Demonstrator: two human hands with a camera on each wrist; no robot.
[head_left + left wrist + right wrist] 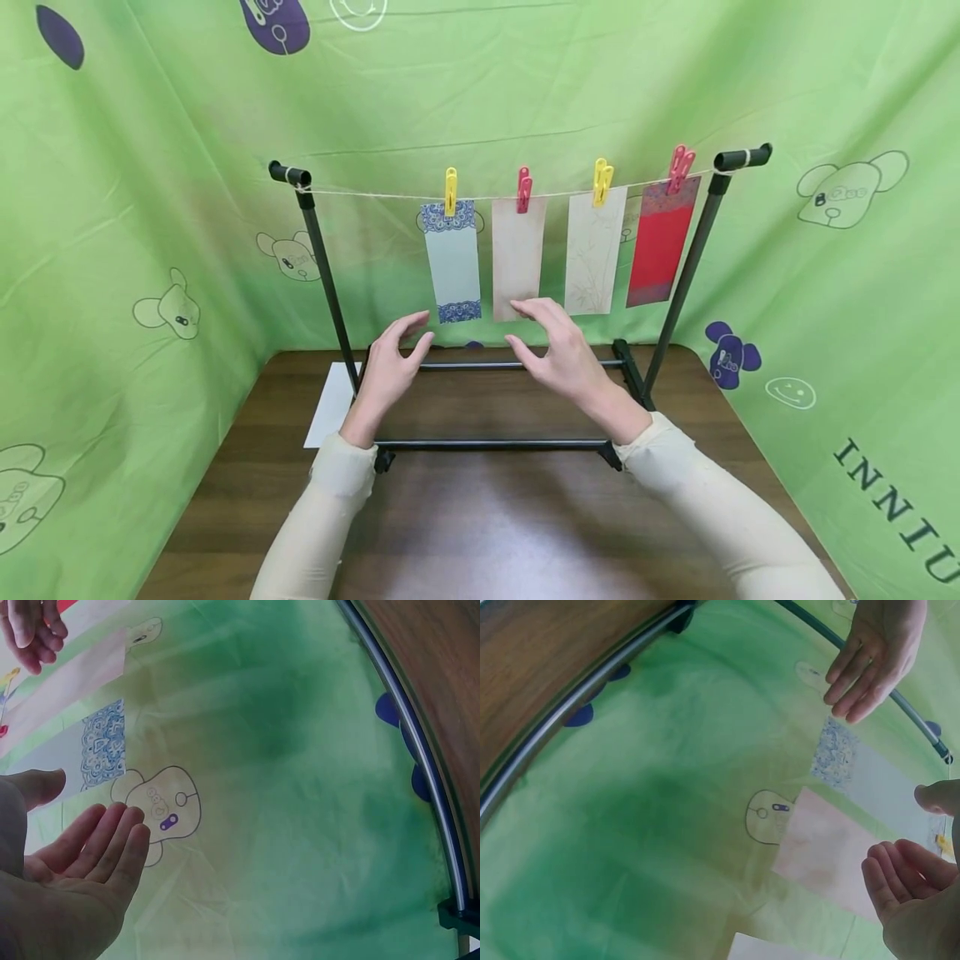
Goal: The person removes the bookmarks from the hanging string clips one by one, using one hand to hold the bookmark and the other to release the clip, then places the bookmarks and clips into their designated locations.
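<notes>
Your left grip is raised near the lower left corner of the blue-patterned card, thumb and fingers parted. Your right grip, parted likewise, overlaps the lower part of the pale pink card; you can't tell from here whether they touch. Right of that hang the white card with a faint plant drawing and the red card. Yellow and pinkish-red clips alternate along the cord, one per card, strung between the posts of your black rack. It stands on the brown tabletop, a white sheet by its left post. Green cloth surrounds you.
</notes>
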